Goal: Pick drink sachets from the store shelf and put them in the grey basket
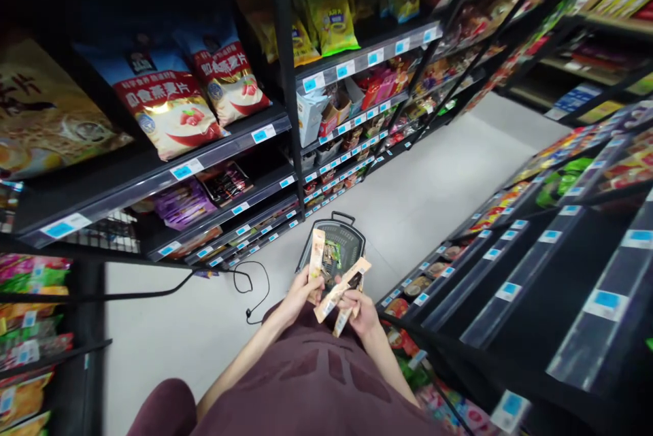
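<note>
My left hand (302, 292) is closed around the lower part of a slim beige stick packet (317, 254), which points up and away from me. Two more beige packets are in my right hand (363, 313): a longer stick packet (331, 301) lies slantwise across the fingers, and a second packet (341, 322) sticks out below it. The two hands are close together in front of my waist. Beyond and below them, a dark shopping basket (348, 235) stands on the floor, with a green packet (334, 250) inside. My hands and the packets hide its near side.
Shelves with large oatmeal bags (168, 106) and yellow bags (332, 18) line the left. Shelving with price-tag rails (492, 313) runs along the right. A pale floor aisle (433, 164) stretches between them. A black cable (268, 290) lies on the floor left of the basket.
</note>
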Tool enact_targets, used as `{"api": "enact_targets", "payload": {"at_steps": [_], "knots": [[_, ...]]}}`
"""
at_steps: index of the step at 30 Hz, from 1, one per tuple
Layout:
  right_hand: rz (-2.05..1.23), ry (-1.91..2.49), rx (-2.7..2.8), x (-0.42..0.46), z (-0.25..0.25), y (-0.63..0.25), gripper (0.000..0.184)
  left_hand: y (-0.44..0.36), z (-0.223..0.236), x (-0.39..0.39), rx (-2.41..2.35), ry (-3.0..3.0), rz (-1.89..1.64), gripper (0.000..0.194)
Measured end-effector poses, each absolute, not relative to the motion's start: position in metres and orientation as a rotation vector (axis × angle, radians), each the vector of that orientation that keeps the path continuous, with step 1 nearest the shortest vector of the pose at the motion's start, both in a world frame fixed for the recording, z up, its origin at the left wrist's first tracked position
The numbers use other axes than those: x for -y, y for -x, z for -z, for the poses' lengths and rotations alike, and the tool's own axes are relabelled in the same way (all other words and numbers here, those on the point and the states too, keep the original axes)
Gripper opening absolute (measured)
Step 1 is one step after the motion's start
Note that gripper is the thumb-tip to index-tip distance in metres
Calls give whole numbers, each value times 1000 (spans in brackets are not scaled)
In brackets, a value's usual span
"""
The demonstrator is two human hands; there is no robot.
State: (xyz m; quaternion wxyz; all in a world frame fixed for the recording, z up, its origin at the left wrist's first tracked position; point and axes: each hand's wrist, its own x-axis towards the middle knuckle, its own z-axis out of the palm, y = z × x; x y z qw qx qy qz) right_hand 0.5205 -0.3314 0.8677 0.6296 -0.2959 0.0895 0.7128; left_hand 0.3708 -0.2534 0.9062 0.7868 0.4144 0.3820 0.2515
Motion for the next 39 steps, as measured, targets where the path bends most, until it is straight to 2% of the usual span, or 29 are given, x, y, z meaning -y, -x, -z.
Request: {"api": "enact_targets", "payload": {"at_steps": [3, 8, 11, 15, 19, 24, 39], "knots": [[-1568, 774, -197, 330, -859, -514, 25, -369, -906, 261, -803, -974, -419, 37], [-1566, 920, -264, 333, -846, -510, 39, -366, -892, 273, -879, -1152, -322, 51], [-1565, 937, -276, 335, -846, -509, 43, -361, -880, 278, -983, -1273, -296, 42], [-1530, 1044, -179, 337, -850, -506, 40, -357, -868, 282, -1034, -1309, -320, 34], [-1520, 1205, -32, 337, -853, -502, 40, -356, -863, 283, -1036, -1151, -368, 38], [-1344, 1380, 63, 331, -851, -496, 43, -354, -861, 283, -1066, -1026, -436, 41], [-1119, 1354, -146, 329, -842, -488, 41, -353, -869, 283, -1014, -989, -335, 52]]}}
